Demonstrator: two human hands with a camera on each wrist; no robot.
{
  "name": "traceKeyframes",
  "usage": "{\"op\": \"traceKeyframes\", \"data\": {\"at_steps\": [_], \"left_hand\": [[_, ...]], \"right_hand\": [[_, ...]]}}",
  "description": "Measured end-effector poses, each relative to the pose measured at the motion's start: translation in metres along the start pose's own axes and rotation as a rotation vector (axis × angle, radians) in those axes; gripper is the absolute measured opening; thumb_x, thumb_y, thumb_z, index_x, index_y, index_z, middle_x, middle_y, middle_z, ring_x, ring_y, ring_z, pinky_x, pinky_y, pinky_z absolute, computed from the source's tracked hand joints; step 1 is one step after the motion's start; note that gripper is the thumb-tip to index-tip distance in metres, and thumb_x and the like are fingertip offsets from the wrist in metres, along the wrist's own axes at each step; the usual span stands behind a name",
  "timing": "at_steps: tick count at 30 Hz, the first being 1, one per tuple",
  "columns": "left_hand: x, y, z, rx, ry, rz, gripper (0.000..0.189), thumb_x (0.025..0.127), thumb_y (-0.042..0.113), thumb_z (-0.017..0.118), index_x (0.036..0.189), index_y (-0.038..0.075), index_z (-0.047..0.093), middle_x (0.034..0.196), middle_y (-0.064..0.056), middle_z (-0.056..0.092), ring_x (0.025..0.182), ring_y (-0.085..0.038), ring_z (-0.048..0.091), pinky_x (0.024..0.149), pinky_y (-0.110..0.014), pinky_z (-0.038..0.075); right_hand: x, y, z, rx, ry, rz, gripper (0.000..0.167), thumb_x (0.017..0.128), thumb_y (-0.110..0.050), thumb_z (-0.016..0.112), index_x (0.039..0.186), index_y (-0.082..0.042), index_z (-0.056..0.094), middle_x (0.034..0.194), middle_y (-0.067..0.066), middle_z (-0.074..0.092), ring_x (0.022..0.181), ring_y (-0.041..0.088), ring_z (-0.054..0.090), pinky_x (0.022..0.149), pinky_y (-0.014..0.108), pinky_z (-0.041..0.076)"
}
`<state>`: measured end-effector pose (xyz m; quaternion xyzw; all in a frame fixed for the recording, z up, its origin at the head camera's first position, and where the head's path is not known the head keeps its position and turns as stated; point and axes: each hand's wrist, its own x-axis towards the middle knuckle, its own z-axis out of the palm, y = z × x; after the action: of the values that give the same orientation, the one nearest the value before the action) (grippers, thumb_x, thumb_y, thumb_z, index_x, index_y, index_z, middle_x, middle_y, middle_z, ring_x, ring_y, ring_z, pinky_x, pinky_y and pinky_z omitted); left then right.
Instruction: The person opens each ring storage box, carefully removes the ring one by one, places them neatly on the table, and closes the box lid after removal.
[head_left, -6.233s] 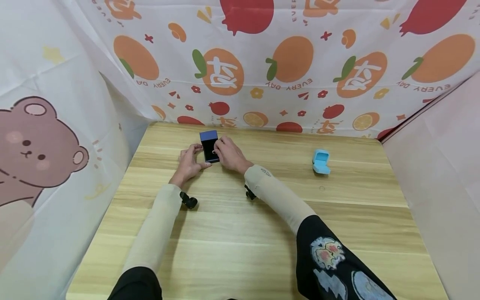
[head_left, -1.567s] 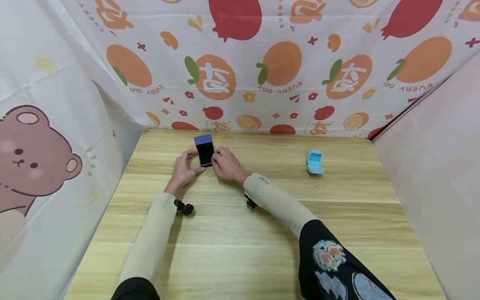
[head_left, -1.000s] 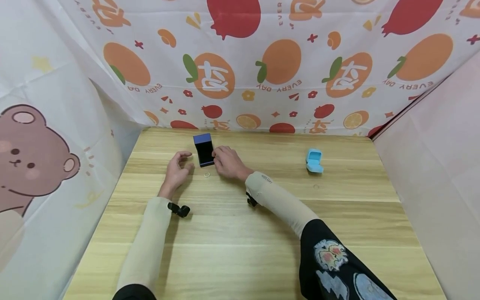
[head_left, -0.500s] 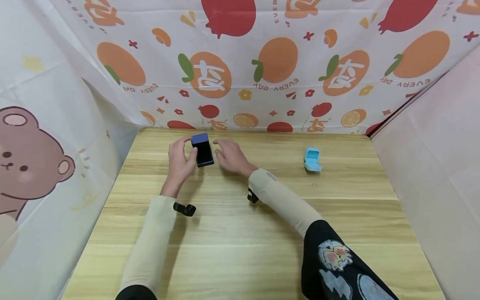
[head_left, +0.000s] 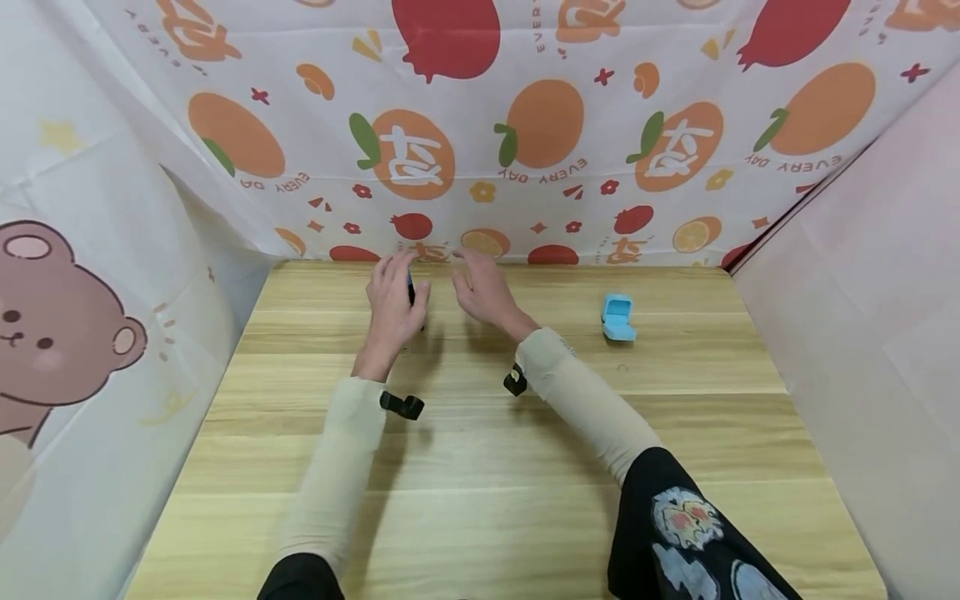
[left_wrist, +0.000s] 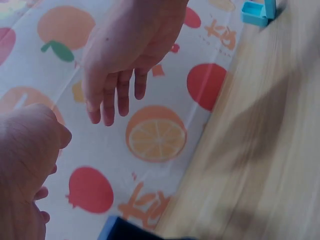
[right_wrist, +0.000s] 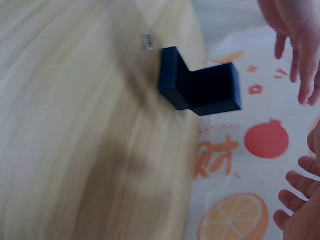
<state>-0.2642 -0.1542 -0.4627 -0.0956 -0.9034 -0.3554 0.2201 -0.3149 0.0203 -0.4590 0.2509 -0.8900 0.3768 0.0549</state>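
Note:
My left hand hovers over the dark blue ring box, covering most of it in the head view. In the right wrist view the ring box stands with its lid raised and a dark interior, apart from both hands. Close by on the tabletop lies a small ring, seen faintly in the head view. To the right, my right hand is raised with loosely bent fingers, holding nothing. The left wrist view shows my left hand and right hand both empty, above a corner of the ring box.
A light blue ring box stands with its lid up on the right half of the wooden table. A faint second ring lies in front of it. A fruit-print cloth hangs behind the table's back edge.
Earlier, both hands worked at the dark blue box and a ring came to lie in front of it. The right hand has since released the box; both hands have lifted, the left moving across it.

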Motion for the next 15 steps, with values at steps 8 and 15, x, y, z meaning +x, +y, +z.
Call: {"op": "traceKeyframes", "data": {"at_steps": [8, 15], "left_hand": [[0.009, 0.025, 0.023, 0.042, -0.059, -0.010, 0.047, 0.106, 0.025, 0.047, 0.147, 0.002, 0.046, 0.155, -0.022, 0.045, 0.146, -0.044, 0.030, 0.116, -0.064, 0.022], [0.013, 0.037, 0.041, 0.082, -0.089, -0.015, 0.048, 0.110, 0.031, 0.038, 0.149, 0.004, 0.044, 0.160, -0.018, 0.038, 0.148, -0.040, 0.027, 0.119, -0.062, 0.020]], "right_hand": [[-0.005, 0.011, -0.025, 0.020, 0.084, 0.082, 0.049, 0.104, -0.025, 0.040, 0.149, -0.007, 0.046, 0.154, 0.013, 0.051, 0.145, 0.032, 0.043, 0.121, 0.057, 0.028], [-0.009, 0.025, -0.037, 0.024, 0.136, 0.130, 0.050, 0.104, -0.027, 0.040, 0.149, -0.006, 0.046, 0.155, 0.015, 0.048, 0.146, 0.037, 0.037, 0.120, 0.062, 0.023]]}}
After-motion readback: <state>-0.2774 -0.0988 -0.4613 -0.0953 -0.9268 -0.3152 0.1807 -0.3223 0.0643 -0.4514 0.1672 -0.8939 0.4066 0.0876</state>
